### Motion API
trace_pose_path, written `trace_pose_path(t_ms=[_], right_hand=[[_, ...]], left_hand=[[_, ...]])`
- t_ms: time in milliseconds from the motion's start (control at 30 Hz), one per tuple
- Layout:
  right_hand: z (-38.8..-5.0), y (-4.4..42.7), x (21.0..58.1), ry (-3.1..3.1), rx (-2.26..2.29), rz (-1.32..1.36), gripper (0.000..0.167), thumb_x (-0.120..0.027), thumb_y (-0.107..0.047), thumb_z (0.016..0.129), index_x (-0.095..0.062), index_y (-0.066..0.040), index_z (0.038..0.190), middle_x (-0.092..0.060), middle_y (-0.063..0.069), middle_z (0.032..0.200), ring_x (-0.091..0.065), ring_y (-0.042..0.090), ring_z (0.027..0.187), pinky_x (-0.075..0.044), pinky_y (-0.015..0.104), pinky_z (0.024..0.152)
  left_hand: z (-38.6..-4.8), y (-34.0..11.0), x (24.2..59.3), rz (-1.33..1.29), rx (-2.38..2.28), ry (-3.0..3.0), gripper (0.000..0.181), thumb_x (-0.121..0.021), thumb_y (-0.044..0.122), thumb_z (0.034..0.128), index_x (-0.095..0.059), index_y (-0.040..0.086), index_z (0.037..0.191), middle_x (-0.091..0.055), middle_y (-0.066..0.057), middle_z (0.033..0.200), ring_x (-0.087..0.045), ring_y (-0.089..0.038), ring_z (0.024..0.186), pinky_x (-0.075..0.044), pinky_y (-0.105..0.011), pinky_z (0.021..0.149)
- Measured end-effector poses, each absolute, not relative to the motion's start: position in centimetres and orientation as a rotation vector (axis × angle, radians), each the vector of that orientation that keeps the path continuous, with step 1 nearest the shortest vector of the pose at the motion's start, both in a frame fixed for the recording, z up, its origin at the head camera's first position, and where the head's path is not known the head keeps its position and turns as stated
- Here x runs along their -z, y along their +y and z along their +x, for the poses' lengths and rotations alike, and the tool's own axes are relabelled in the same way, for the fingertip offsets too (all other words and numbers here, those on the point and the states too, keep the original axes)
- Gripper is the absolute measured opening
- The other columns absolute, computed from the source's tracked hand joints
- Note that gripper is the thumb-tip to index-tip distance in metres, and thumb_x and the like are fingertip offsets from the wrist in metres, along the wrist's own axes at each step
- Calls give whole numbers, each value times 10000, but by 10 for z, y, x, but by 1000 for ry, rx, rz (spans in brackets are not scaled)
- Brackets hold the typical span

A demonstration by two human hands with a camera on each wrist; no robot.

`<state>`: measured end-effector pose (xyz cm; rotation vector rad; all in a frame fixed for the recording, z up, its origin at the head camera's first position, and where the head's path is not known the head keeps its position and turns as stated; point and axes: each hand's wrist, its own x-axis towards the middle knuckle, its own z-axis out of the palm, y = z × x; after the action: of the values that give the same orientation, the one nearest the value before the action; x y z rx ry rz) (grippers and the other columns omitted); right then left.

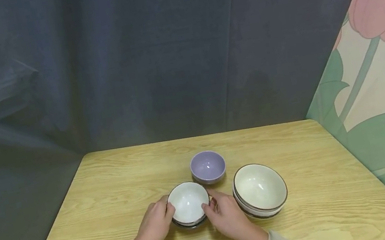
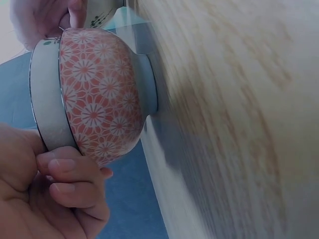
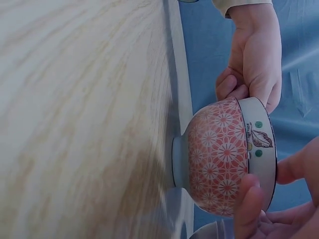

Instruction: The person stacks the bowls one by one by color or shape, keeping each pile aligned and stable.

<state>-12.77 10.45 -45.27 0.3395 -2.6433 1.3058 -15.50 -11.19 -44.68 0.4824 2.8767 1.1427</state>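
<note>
Wood-grain table (image 1: 110,181) bearing purple bowl (image 1: 207,166) just beyond fingers (image 1: 219,196), cream bowl stack (image 1: 260,188) right of them; between fingers, red-patterned bowl stack (image 2: 99,94), foot (image 2: 148,84) at surface.

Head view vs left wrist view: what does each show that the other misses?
Only head: the purple round glazed bowl, and the glossy inside of the upper white round glazed bowl.

Only left wrist: the red outer wall of the lower bowl, printed with white flowers, and its pale foot.

Both: the left hand and right hand holding these two nested bowls, plus the yellowish wood-grain table and dark blue curtain.
</note>
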Motion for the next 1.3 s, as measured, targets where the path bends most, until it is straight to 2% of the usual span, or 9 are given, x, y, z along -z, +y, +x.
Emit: trace_pose_path(t_ms=[400, 733, 933, 1167, 1300], right_hand=[[-129, 104, 452, -2643, -1279, 341, 363, -677, -78, 878, -640, 70, 1208, -541, -53, 692, -451, -7, 548, -433, 199, 493], [-129, 104, 453, -2676, -1254, 311, 377, -676, -90, 889, -634, 69, 1228, -534, -63, 682, -444, -2, 542, -431, 199, 509], [-130, 104, 450, -2686, -1254, 300, 331, -662, -89, 887, -652, 47, 1189, -530, -61, 671, -437, 0, 532, -422, 202, 511], [-130, 103, 451, -2666, -1288, 280, 458, -646, -78, 886, -570, 145, 1278, -532, -56, 678, -445, -3, 536, -438, 205, 525], [-130, 103, 452, -2684, -1264, 267, 496, -632, -84, 893, -535, 148, 1321, -518, -66, 688, -451, 4, 558, -441, 207, 549]], left_hand=[[-157, -111, 450, 505, -1047, 2937, 209, -482, 54, 969, -534, 118, 776, -423, 48, 598, -392, -78, 531, -353, -242, 482], [-158, -110, 448, 519, -1054, 2898, 182, -455, 54, 983, -624, -13, 986, -503, 18, 657, -442, -101, 551, -398, -246, 486], [-159, -110, 446, 519, -1057, 2886, 164, -461, 53, 968, -613, -9, 960, -487, 19, 652, -438, -102, 548, -383, -244, 475], [-159, -110, 446, 531, -1018, 2899, 134, -468, 53, 954, -591, 25, 909, -461, 23, 626, -417, -96, 531, -364, -243, 459], [-159, -110, 445, 531, -985, 2906, 138, -472, 62, 952, -601, 18, 927, -457, 21, 620, -410, -94, 524, -358, -245, 456]])
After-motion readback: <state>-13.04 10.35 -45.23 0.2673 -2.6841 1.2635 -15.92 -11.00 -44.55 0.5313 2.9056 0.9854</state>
